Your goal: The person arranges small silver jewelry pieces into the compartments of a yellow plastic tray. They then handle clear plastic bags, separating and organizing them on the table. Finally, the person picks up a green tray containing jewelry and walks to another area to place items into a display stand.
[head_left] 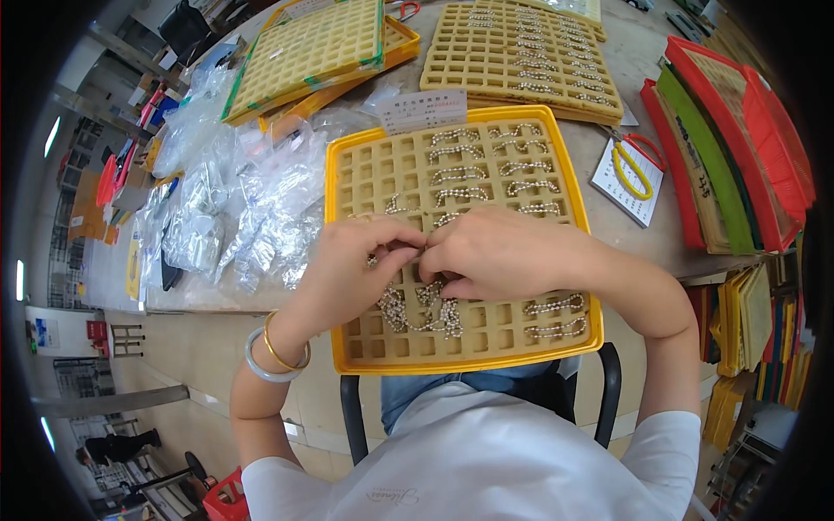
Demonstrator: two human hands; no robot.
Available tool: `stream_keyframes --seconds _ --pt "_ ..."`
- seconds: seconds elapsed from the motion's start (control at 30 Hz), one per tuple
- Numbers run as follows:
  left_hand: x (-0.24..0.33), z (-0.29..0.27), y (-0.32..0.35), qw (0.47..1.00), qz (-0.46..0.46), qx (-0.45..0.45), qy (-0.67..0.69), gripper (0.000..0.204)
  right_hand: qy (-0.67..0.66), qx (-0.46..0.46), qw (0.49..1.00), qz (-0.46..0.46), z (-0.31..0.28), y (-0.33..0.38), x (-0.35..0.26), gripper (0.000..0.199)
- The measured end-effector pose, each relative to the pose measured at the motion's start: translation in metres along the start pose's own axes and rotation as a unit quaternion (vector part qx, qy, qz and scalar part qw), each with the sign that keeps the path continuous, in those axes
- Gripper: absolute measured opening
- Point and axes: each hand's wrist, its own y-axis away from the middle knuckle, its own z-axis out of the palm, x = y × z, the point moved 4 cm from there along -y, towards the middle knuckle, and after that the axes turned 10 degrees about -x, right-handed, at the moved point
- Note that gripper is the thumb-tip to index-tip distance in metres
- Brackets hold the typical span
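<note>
Head view: left hand (347,265) and right hand (495,247) meet over the yellow-rimmed tray (469,360), each grip a narrow pinch, can't tell from here on what. Loose beaded chains (395,313) heap in the tray just below the fingers, more in its slots; scissors (632,178) right, on the tabletop (630,243).

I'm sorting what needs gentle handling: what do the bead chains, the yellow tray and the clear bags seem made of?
Bead chains: probably metal, silvery with bright glints. Yellow tray: likely plastic, with even colour and smooth rim. Clear bags: apparently plastic film, see-through, crinkled, glossy.
</note>
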Motion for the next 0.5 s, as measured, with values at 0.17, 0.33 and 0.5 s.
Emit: stream_keyframes --seconds 0.17,0.33,0.5 --pt "-0.007 0.006 0.010 0.975 -0.045 -0.040 0.215 0.028 -0.107 0.030 0.994 -0.006 -0.014 0.002 -0.001 0.008" --pt "0.004 0.010 0.007 0.935 0.001 -0.145 0.323 0.045 -0.229 0.092 0.969 0.003 -0.036 0.012 0.004 0.009" --pt "0.002 0.008 -0.001 0.974 -0.023 -0.098 0.203 0.028 -0.172 0.067 0.983 0.003 -0.049 0.025 0.008 0.013"
